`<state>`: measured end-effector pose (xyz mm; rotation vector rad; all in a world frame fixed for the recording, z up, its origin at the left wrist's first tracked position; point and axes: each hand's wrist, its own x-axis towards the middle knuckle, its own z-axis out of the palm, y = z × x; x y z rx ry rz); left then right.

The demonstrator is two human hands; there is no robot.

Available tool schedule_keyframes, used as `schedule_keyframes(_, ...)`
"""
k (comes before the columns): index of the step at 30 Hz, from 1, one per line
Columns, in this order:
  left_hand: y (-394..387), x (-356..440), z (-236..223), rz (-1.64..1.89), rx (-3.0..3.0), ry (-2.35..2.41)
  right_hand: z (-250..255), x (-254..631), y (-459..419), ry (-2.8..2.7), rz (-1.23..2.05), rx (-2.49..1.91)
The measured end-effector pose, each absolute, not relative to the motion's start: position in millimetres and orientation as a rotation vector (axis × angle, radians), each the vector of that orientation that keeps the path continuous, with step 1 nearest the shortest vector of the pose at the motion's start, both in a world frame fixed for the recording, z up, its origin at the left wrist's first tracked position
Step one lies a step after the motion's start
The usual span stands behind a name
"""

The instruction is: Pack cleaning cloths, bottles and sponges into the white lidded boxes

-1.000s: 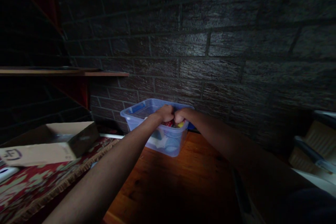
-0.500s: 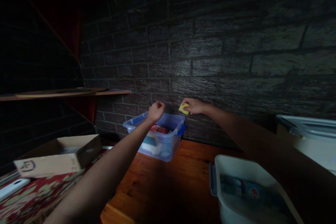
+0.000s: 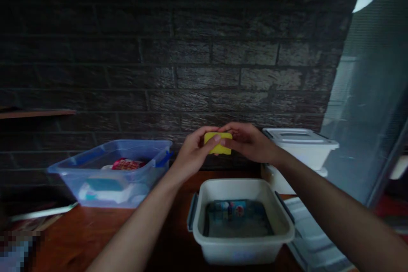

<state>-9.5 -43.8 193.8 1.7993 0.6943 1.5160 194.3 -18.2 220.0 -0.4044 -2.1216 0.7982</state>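
Note:
Both hands hold a small yellow sponge (image 3: pixel 222 150) in front of the dark brick wall. My left hand (image 3: pixel 195 148) is closed on its left side, thumb lying across the front face. From the right, my right hand (image 3: pixel 250 139) grips it too, with its thumb on the same face and fingers behind. Below the hands stands a white tub (image 3: pixel 244 244) with dark grey side handles. Inside it lies a clear plastic package with a blue and red label (image 3: pixel 234 209).
On the left, a clear bluish plastic bin (image 3: pixel 111 174) holds a red packet (image 3: pixel 127 164) and other items. Lidded white containers (image 3: pixel 302 148) are stacked at the back right. A pale grey lid (image 3: pixel 314 225) lies beside the tub. A shelf edge (image 3: pixel 38 113) juts in at left.
The view has swung right. My right hand has brought the sponge from beside the bluish bin to above the white tub. My left hand has left the bin and taken hold of the sponge too.

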Motion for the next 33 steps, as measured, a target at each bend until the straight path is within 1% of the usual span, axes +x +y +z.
schedule_keyframes(3,-48.2,13.2,190.7,1.469,1.77,0.626,206.4,218.4,-32.5,-1.977,0.77,-0.473)
schedule_keyframes(5,-50.6,19.0,188.0,1.413,1.718,0.577,197.8,226.9,-36.4,-1.91,0.817,-0.492)
schedule_keyframes(10,-52.8,16.7,177.6,1.328,1.641,0.491,183.9,235.1,-38.6,-1.845,0.995,-0.502)
schedule_keyframes(15,-63.1,16.7,167.2,1.154,1.564,0.415,179.6,242.3,-48.6,-1.856,1.297,-0.356)
schedule_keyframes(17,-68.2,19.6,164.8,1.152,1.56,0.406,179.7,245.2,-52.1,-1.885,1.227,-0.34)
schedule_keyframes(20,-73.5,23.6,163.3,1.195,1.605,0.461,180.3,249.4,-55.0,-1.941,0.966,-0.42)
schedule_keyframes(23,-77.1,25.2,163.3,1.362,1.755,0.541,179.4,253.3,-57.2,-1.997,0.778,-0.485)
schedule_keyframes(27,-83.1,24.6,163.9,1.532,1.949,0.611,177.4,257.6,-59.3,-2.031,0.634,-0.444)
schedule_keyframes(29,-86.0,24.4,163.7,1.483,1.936,0.593,177.6,259.5,-59.8,-2.04,0.586,-0.423)
schedule_keyframes(33,-88.9,25.5,163.7,1.266,1.819,0.436,179.4,261.7,-59.6,-2.043,0.552,-0.409)
